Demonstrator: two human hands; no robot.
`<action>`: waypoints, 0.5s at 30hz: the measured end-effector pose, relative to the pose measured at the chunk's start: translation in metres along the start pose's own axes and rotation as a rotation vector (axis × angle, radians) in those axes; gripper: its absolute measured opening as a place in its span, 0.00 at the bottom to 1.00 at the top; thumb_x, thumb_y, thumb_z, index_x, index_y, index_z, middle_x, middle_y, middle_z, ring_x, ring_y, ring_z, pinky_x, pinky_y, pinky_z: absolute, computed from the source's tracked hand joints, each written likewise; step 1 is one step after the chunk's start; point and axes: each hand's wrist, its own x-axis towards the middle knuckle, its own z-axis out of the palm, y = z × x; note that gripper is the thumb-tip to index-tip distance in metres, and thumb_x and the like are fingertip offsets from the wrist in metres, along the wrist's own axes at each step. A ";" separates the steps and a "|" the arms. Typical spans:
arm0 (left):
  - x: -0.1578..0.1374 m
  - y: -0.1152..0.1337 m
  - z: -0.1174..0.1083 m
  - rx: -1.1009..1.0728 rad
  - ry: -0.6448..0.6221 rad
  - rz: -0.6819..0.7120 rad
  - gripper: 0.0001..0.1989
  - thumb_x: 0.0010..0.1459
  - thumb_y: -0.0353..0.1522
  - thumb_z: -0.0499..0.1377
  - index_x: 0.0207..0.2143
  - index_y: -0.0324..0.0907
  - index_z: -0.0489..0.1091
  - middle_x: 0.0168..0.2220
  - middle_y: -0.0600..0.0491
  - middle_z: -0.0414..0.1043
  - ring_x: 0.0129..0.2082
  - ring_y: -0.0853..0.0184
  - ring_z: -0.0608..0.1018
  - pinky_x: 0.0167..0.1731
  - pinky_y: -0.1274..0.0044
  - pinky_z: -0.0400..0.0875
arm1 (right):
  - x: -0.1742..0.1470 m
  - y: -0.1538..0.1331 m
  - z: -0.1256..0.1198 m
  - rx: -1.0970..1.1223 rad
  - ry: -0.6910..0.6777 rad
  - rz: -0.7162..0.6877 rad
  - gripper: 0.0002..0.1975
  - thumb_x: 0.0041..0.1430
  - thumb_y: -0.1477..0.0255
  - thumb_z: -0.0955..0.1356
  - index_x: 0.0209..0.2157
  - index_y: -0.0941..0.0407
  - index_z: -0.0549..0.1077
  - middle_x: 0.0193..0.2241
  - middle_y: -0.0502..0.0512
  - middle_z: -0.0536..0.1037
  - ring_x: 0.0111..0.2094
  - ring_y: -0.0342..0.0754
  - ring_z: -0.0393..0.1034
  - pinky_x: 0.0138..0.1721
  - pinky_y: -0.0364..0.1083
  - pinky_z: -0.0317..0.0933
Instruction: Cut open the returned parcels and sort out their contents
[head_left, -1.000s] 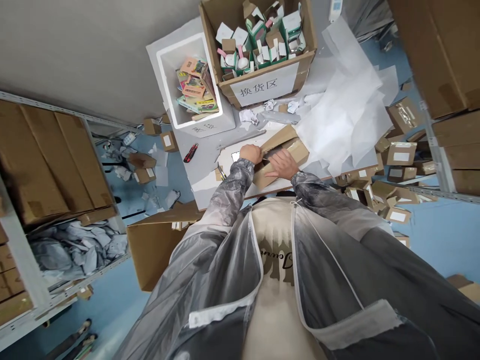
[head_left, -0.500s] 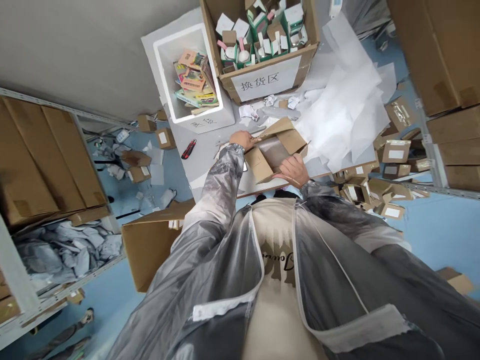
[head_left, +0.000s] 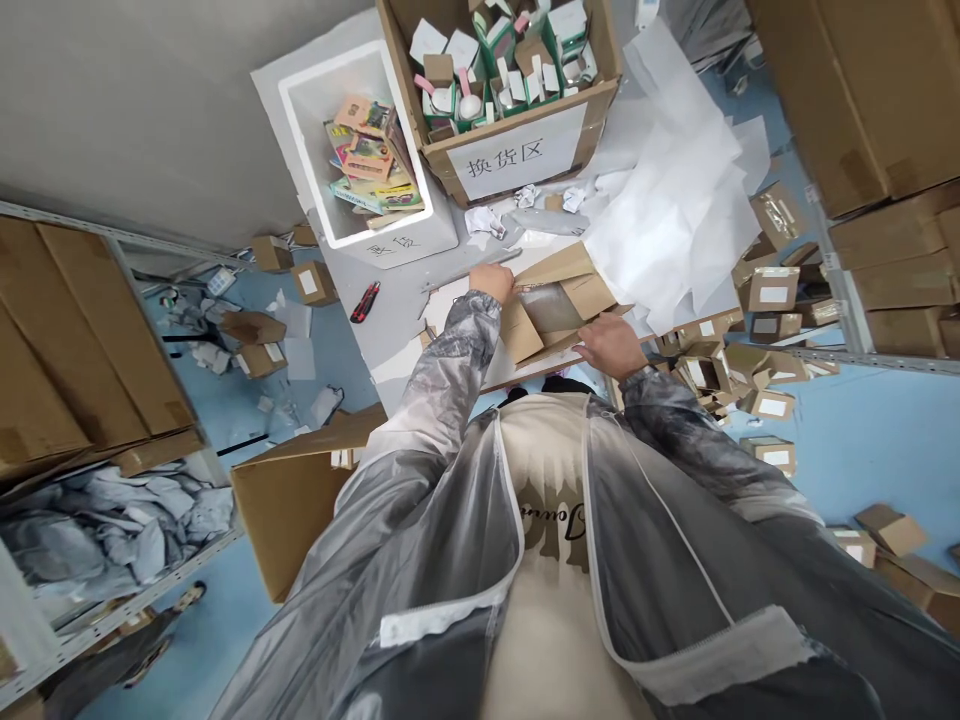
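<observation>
A small cardboard box [head_left: 523, 335] with raised flaps lies at the near edge of the table, its greyish inside showing. My left hand [head_left: 493, 282] is closed at its far left corner, gripping the cardboard there; the fingertips are partly hidden. At the near right corner, my right hand [head_left: 613, 346] pinches the edge of a flap between thumb and fingers. Left of the box, a red and black utility knife [head_left: 365, 302] rests on the table. Thin white packing sheets [head_left: 660, 200] are heaped just right of the box.
A white foam box [head_left: 416, 240] with colourful small packs and a large carton [head_left: 517, 150] of green-and-white boxes stand at the back. Crumpled paper [head_left: 486, 221] lies before them. An open carton [head_left: 289, 500] is at my left; small boxes [head_left: 774, 288] pile up on the right.
My right hand has shifted right along the box's near edge, and the near flap sits lower. My left hand stays at the far left corner. The whole view has swung slightly.
</observation>
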 end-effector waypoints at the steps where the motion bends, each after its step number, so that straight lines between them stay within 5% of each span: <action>1: -0.005 0.004 0.003 0.041 -0.025 0.005 0.33 0.85 0.52 0.64 0.62 0.28 0.90 0.62 0.21 0.87 0.67 0.33 0.86 0.67 0.52 0.77 | 0.006 0.003 -0.009 0.004 -0.069 0.071 0.28 0.89 0.54 0.67 0.49 0.60 0.92 0.49 0.76 0.91 0.56 0.73 0.83 0.61 0.62 0.70; 4: -0.021 0.015 0.009 0.106 -0.041 0.029 0.28 0.85 0.48 0.62 0.65 0.35 0.89 0.62 0.22 0.87 0.66 0.34 0.87 0.63 0.54 0.75 | 0.028 0.013 -0.026 0.070 -0.266 0.208 0.39 0.92 0.45 0.60 0.51 0.61 0.92 0.55 0.78 0.92 0.61 0.72 0.85 0.60 0.58 0.71; 9: -0.037 0.024 0.014 0.105 -0.020 0.027 0.24 0.85 0.42 0.62 0.71 0.36 0.82 0.64 0.24 0.86 0.65 0.36 0.88 0.62 0.57 0.76 | 0.068 0.028 -0.018 0.129 -0.254 0.089 0.21 0.86 0.65 0.73 0.66 0.67 0.85 0.70 0.80 0.85 0.67 0.66 0.82 0.62 0.53 0.69; 13: -0.040 0.024 0.022 0.067 -0.009 0.041 0.28 0.82 0.33 0.60 0.78 0.34 0.76 0.71 0.23 0.82 0.72 0.35 0.85 0.67 0.51 0.77 | 0.088 0.027 0.009 0.248 -0.258 0.125 0.09 0.75 0.70 0.78 0.40 0.61 0.84 0.56 0.76 0.91 0.59 0.63 0.83 0.63 0.56 0.70; 15: -0.038 0.028 0.030 0.030 0.061 0.106 0.34 0.81 0.30 0.56 0.85 0.38 0.70 0.79 0.24 0.75 0.82 0.36 0.76 0.76 0.45 0.72 | 0.093 0.023 0.024 0.326 -0.203 0.140 0.18 0.75 0.68 0.78 0.29 0.55 0.75 0.47 0.73 0.91 0.57 0.63 0.83 0.65 0.58 0.71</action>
